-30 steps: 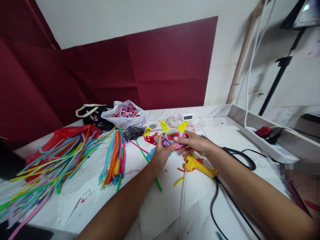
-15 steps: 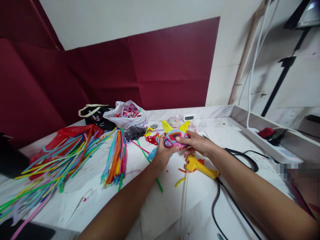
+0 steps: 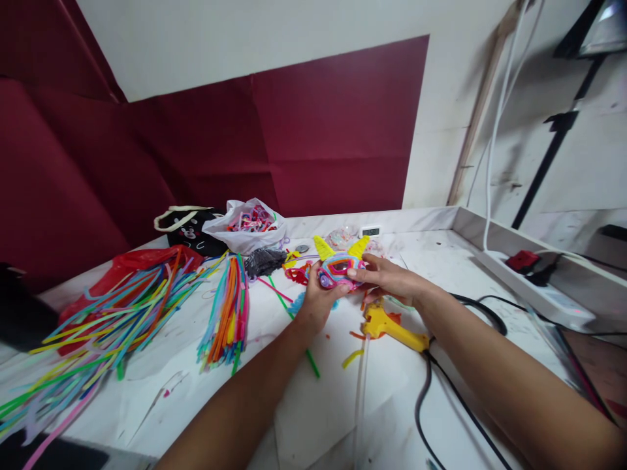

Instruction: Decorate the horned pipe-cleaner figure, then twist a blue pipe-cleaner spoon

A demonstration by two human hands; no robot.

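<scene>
Both my hands hold a small craft figure (image 3: pixel 339 266) wound from pink, blue and red pipe cleaners, with two yellow pointed ears on top. My left hand (image 3: pixel 316 301) cups it from below and the left, fingers closed round it. My right hand (image 3: pixel 386 279) pinches its right side with thumb and fingers. The figure is lifted a little above the white table (image 3: pixel 313 405). A yellow glue gun (image 3: pixel 390 328) lies on the table just under my right wrist, its black cord (image 3: pixel 431 405) trailing toward me.
Bundles of coloured pipe cleaners (image 3: pixel 226 312) and a bigger spread (image 3: pixel 105 326) over a red bag lie at the left. A white plastic bag (image 3: pixel 245 225), a black tote (image 3: pixel 189 228) and a small digital clock (image 3: pixel 369 231) stand at the back. A power strip (image 3: pixel 543 290) runs along the right edge.
The two hands have turned the figure slightly and shifted it a little; the view drifted a bit. Both hands keep their hold.
</scene>
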